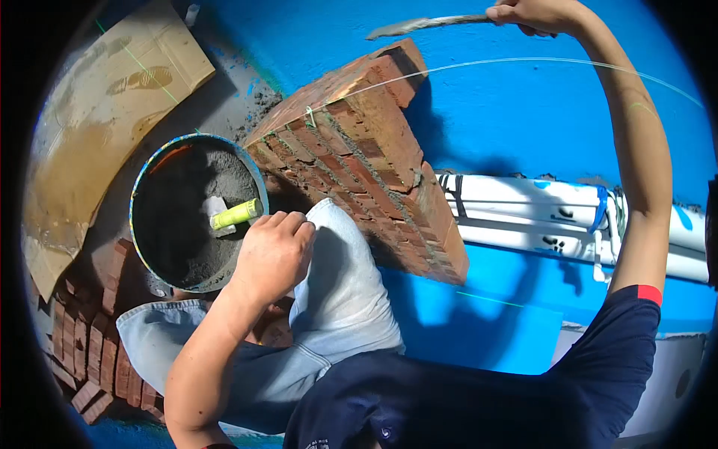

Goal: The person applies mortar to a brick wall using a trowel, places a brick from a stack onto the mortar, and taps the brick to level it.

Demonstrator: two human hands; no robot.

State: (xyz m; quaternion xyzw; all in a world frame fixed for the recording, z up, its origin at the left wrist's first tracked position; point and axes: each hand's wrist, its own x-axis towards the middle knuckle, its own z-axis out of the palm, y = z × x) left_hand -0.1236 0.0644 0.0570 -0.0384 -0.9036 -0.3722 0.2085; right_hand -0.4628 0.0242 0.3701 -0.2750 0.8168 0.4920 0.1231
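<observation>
My right hand is up at the far right, closed around the handle of a trowel. Smeared with grey, the trowel's blade points left, over the far end of a brick wall. My left hand is curled at the near right rim of a round bucket; what its fingers hold, if anything, is hidden. Grey mortar lies in the bucket. Just beyond my left knuckles, a yellow-green cylinder with a pale piece attached shows over the mortar.
A thin pale string runs from the wall's top past my right forearm. White pipes lie along the blue surface at right. Stacked bricks stand near left, a stained cardboard sheet far left. My knee is beside the wall.
</observation>
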